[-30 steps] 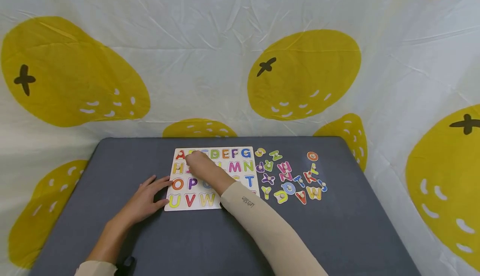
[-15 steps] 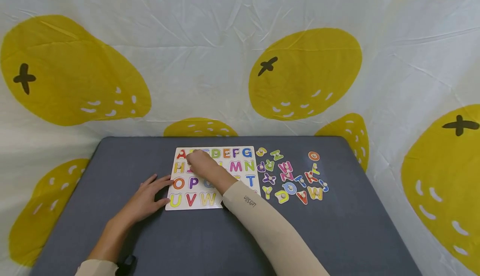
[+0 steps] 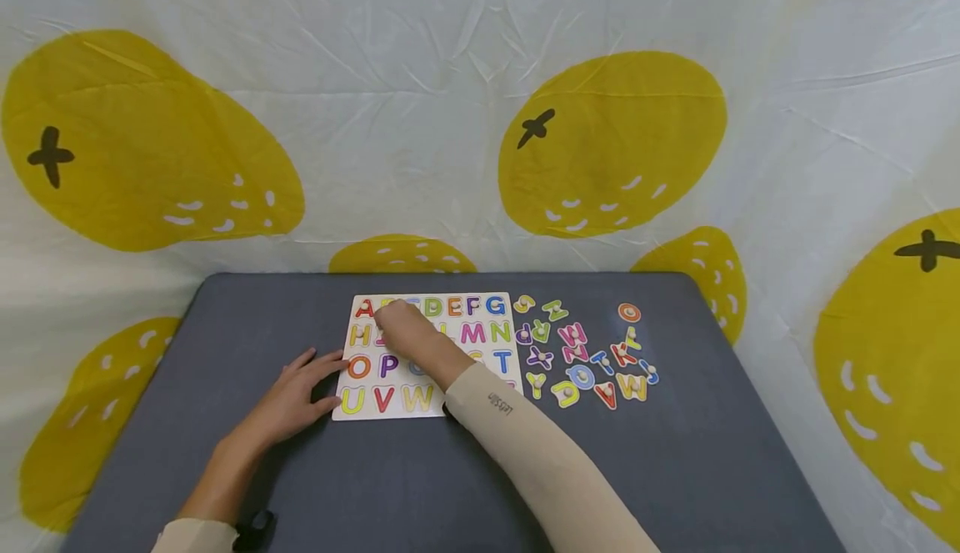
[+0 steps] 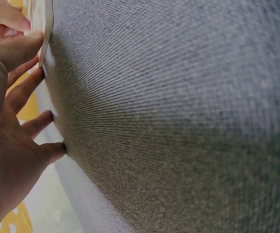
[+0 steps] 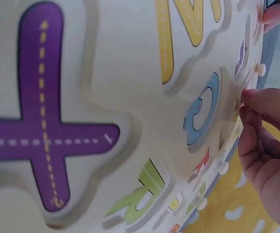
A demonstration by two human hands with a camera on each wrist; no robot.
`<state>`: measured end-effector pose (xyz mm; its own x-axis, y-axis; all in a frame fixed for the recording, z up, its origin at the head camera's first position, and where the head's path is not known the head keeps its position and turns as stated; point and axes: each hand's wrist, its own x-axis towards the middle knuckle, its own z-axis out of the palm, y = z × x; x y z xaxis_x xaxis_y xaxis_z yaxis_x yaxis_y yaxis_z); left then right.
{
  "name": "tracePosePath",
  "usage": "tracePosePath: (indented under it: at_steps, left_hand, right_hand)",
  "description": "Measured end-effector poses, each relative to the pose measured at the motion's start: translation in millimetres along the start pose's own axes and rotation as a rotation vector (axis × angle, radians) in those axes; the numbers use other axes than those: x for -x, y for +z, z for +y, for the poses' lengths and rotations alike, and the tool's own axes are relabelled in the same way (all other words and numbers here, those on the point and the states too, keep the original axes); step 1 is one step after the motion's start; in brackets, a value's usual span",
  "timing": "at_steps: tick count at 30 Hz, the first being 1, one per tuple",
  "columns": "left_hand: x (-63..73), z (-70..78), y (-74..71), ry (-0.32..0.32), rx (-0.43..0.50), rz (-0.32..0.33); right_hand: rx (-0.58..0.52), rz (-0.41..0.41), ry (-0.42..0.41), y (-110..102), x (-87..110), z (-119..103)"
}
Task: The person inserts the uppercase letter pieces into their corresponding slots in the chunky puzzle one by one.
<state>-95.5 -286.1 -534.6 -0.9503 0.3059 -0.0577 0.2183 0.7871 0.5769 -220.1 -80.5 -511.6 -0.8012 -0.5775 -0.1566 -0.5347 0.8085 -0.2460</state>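
A wooden alphabet puzzle board (image 3: 371, 382) lies on the table, some top-row letters fitted with knobs. My left hand (image 3: 296, 399) rests at its left edge, fingers spread; in the left wrist view the thumb (image 4: 30, 44) touches the board's edge. My right hand (image 3: 408, 332) is over the board's upper left, beside the red A (image 3: 364, 309) and the yellow H (image 3: 360, 336). In the right wrist view, the right hand's thumb and forefinger (image 5: 249, 114) pinch a small pinkish letter piece close over the board, mostly hidden by the fingers.
Several loose knobbed letters lie right of the board, among them an orange O (image 3: 629, 313), a red V (image 3: 606, 395) and an orange W (image 3: 632, 387). The dark grey table (image 3: 712, 470) backs onto a fruit-printed cloth (image 3: 405, 161). The right forearm (image 3: 540, 461) covers the board's lower right.
The head view has shifted very slightly. Both hands keep their places at the board, and the loose letters lie as before.
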Motion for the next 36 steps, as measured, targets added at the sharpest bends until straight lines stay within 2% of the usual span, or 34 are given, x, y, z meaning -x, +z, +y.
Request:
tracePosePath:
  at_steps: [10,17,20,25,29,36]
  left_hand:
    - [1.1,-1.5,3.0,0.001,-0.014,0.007]
    - [0.1,-2.7,3.5,0.002,-0.015,0.003]
    - [-0.3,-3.1,3.1,0.0,-0.012,0.005]
    - [-0.5,-2.9,2.4,-0.001,-0.018,0.004]
    - [-0.4,-1.9,2.9,-0.005,-0.017,0.0]
    - [-1.0,0.3,4.8,-0.008,-0.005,-0.007]
  right_hand:
    - [0.026,0.026,-0.017,2.9,2.0,0.2]
    - [0.12,0.027,-0.005,5.6,4.8,-2.7]
    - [0.128,0.03,-0.017,6.0,5.2,-2.2]
    - [0.112,0.021,-0.042,1.9,8.2,1.1]
    - [0.074,0.034,-0.057,-9.2,17.9,8.8]
    - [-0.083,0.068,-0.093,-36.5,54.6,41.5]
